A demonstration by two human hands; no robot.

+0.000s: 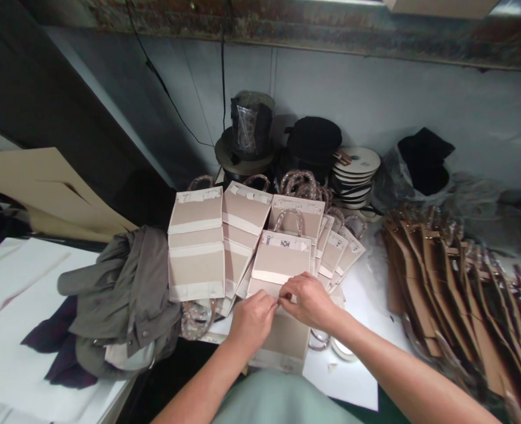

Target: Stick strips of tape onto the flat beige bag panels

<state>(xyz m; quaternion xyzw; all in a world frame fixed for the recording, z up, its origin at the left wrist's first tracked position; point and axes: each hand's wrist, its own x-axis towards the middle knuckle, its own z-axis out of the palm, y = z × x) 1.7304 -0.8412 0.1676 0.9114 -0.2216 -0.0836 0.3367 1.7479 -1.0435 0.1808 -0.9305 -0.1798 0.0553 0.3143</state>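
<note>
Beige paper bag (278,259) with a small printed label near its top, lying tilted against a fanned row of matching bags (196,247) on a white table (362,318). Left hand (251,321) and right hand (307,300) close together at the bag's lower edge, fingertips (273,301) meeting in a pinch on a pale strip. Another flat beige panel (280,344) beneath both hands, near the table's front edge. Looped rope handles (298,182) rising behind the row. To the left, a crumpled grey-green jacket (123,300) pressed against the bags, with tan cardboard sheets (35,188) beyond it. To the right, brown flattened bags (441,288) standing in overlapping ranks. Along the back wall, stacked white ribbon spools (355,176), black spools wrapped in clear plastic (249,126) and a black bundle in a grey plastic bag (422,165).
</note>
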